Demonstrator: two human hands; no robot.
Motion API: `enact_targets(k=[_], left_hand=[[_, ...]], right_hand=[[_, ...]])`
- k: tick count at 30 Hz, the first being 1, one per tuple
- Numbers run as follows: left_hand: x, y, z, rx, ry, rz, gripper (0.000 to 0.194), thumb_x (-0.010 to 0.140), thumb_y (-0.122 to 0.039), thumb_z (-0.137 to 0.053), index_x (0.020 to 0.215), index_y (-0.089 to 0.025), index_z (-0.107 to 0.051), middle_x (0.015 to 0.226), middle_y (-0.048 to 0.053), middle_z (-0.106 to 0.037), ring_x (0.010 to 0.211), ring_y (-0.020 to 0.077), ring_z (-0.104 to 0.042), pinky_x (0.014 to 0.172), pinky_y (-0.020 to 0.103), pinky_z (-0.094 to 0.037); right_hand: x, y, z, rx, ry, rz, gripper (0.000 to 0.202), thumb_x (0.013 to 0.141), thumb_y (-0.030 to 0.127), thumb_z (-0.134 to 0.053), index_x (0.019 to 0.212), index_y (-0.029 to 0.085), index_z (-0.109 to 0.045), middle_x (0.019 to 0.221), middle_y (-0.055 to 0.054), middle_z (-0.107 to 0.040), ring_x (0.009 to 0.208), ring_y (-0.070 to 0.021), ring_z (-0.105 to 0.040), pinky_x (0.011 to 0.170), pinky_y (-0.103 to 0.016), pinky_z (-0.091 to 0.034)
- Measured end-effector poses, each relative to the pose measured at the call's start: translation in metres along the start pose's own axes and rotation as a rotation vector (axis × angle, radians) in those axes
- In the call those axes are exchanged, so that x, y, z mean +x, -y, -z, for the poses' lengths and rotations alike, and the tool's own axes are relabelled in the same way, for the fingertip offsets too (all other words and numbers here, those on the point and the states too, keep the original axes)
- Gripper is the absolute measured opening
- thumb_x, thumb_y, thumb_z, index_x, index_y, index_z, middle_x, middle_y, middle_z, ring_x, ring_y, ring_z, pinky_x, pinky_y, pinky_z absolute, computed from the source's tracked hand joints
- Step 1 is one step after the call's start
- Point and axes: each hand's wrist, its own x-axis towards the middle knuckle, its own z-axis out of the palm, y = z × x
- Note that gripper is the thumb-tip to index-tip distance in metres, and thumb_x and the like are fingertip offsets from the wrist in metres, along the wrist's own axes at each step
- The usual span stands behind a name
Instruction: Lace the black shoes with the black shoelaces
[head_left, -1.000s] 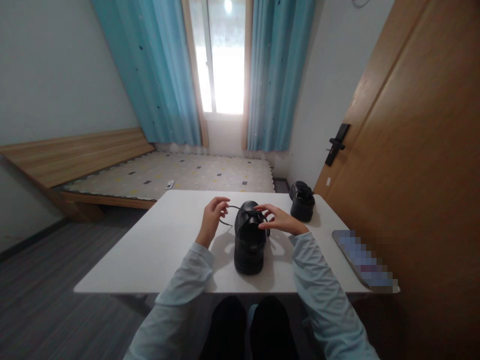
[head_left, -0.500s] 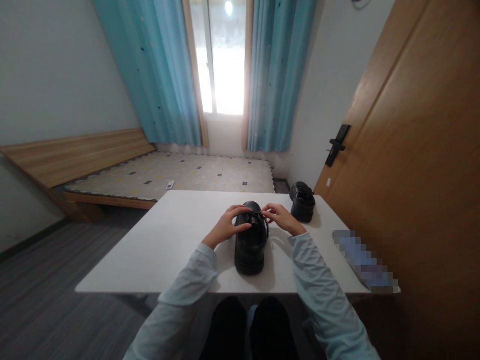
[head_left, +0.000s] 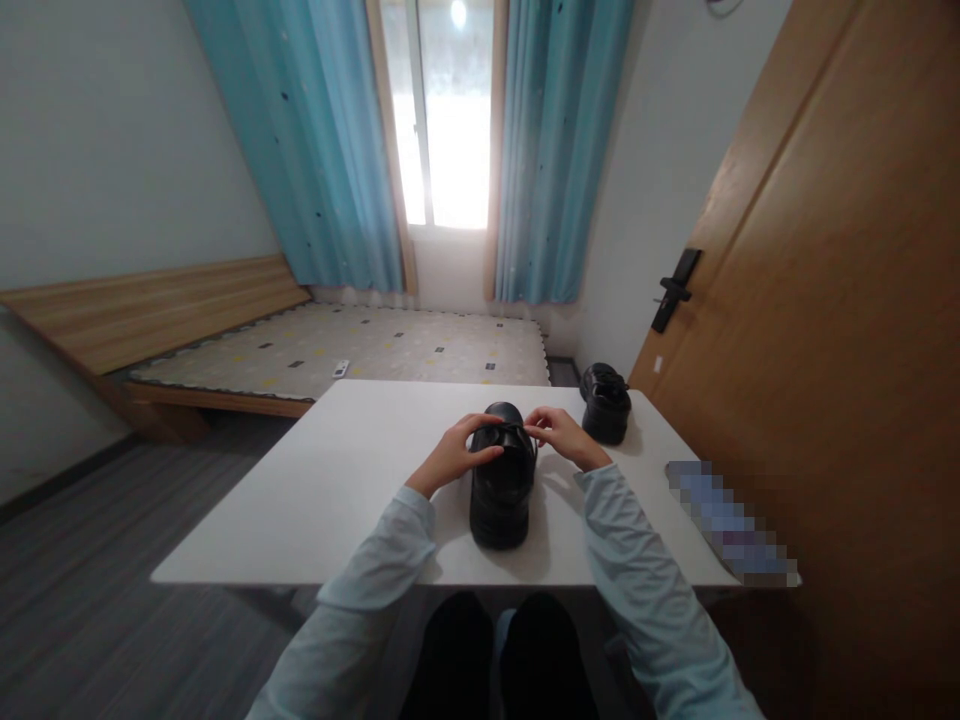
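A black lace-up shoe (head_left: pixel 501 505) rests sole down on the white table, its toe pointing away from me and its heel near the front edge. From the left, my left hand (head_left: pixel 452 455) grips the shoe's upper by the laces, with the thumb apart from the fingers and across the opening. On the other side, the fingertips of my right hand (head_left: pixel 561 434) are pinched at the dark shoelace (head_left: pixel 517 428) near the eyelets. The lace is thin, and its exact path between my fingers is hard to make out.
Another black shoe (head_left: pixel 606 408) stands at the back right of the white table (head_left: pixel 300 500). A blurred-out flat bluish item (head_left: pixel 724 520) lies along the right edge. Beyond the table is a bed (head_left: pixel 420 340) with a white remote (head_left: pixel 340 369); a wooden door (head_left: pixel 810 300) stands at the right.
Both hands stay at the shoe in nearly the same place. The left fingers shift very slightly, and the lace loop at the shoe's right side looks drawn in closer.
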Motion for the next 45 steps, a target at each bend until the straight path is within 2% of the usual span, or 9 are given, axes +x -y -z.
enact_targets(k=[8, 15, 20, 25, 33, 40, 45], left_hand=[[0.000, 0.001, 0.000, -0.002, 0.004, 0.021, 0.042, 0.077, -0.035, -0.066, 0.116, -0.021, -0.058, 0.119, 0.009, -0.060, 0.115, 0.0237, -0.055, 0.102, 0.040, -0.042], [0.000, 0.001, -0.001, 0.005, 0.005, 0.032, 0.042, 0.078, -0.036, -0.066, 0.116, -0.021, -0.057, 0.120, 0.008, -0.060, 0.116, 0.0238, -0.054, 0.103, 0.041, -0.040], [0.000, 0.003, -0.001, 0.011, 0.003, 0.031, 0.042, 0.078, -0.038, -0.065, 0.116, -0.021, -0.057, 0.120, 0.008, -0.060, 0.116, 0.0233, -0.053, 0.102, 0.040, -0.040], [-0.001, 0.004, -0.001, 0.003, 0.005, 0.034, 0.041, 0.078, -0.038, -0.065, 0.114, -0.022, -0.057, 0.119, 0.007, -0.060, 0.115, 0.0241, -0.054, 0.102, 0.042, -0.040], [-0.001, 0.002, -0.001, -0.001, 0.008, 0.040, 0.041, 0.078, -0.036, -0.065, 0.114, -0.021, -0.056, 0.118, 0.007, -0.060, 0.114, 0.0237, -0.054, 0.102, 0.042, -0.040], [-0.001, 0.003, 0.000, -0.010, 0.008, 0.043, 0.041, 0.077, -0.036, -0.066, 0.114, -0.020, -0.056, 0.116, 0.007, -0.061, 0.112, 0.0229, -0.055, 0.101, 0.040, -0.041], [-0.002, 0.003, 0.001, -0.006, 0.006, 0.039, 0.041, 0.078, -0.037, -0.065, 0.114, -0.020, -0.056, 0.118, 0.008, -0.060, 0.113, 0.0231, -0.054, 0.102, 0.040, -0.040]], right_hand=[[0.000, 0.001, -0.001, 0.037, -0.024, -0.016, 0.028, 0.066, 0.040, -0.070, 0.070, 0.013, -0.063, 0.064, -0.001, -0.058, 0.057, -0.0110, -0.052, 0.048, -0.023, -0.045], [0.001, 0.003, -0.003, 0.079, -0.109, -0.001, 0.028, 0.066, 0.040, -0.070, 0.070, 0.015, -0.060, 0.065, -0.001, -0.058, 0.059, -0.0120, -0.054, 0.049, -0.024, -0.044], [-0.002, 0.010, -0.002, 0.166, -0.074, -0.025, 0.027, 0.066, 0.039, -0.070, 0.071, 0.014, -0.060, 0.065, 0.000, -0.060, 0.060, -0.0119, -0.055, 0.052, -0.024, -0.043], [-0.010, 0.017, 0.000, 0.282, 0.022, -0.065, 0.030, 0.063, 0.028, -0.075, 0.085, 0.015, -0.061, 0.066, 0.003, -0.061, 0.062, -0.0107, -0.057, 0.062, -0.025, -0.043], [-0.014, 0.026, 0.000, 0.489, -0.040, -0.114, 0.033, 0.057, 0.020, -0.074, 0.085, 0.018, -0.055, 0.069, 0.003, -0.062, 0.068, -0.0132, -0.062, 0.072, -0.029, -0.048], [-0.011, 0.026, -0.005, 0.500, -0.129, -0.025, 0.029, 0.057, 0.014, -0.065, 0.084, 0.019, -0.054, 0.065, 0.007, -0.051, 0.057, -0.0086, -0.054, 0.062, -0.026, -0.049], [-0.010, 0.027, -0.004, 0.256, -0.182, 0.024, 0.020, 0.061, 0.015, -0.057, 0.081, 0.018, -0.054, 0.061, 0.007, -0.044, 0.051, -0.0075, -0.044, 0.048, -0.021, -0.035]])
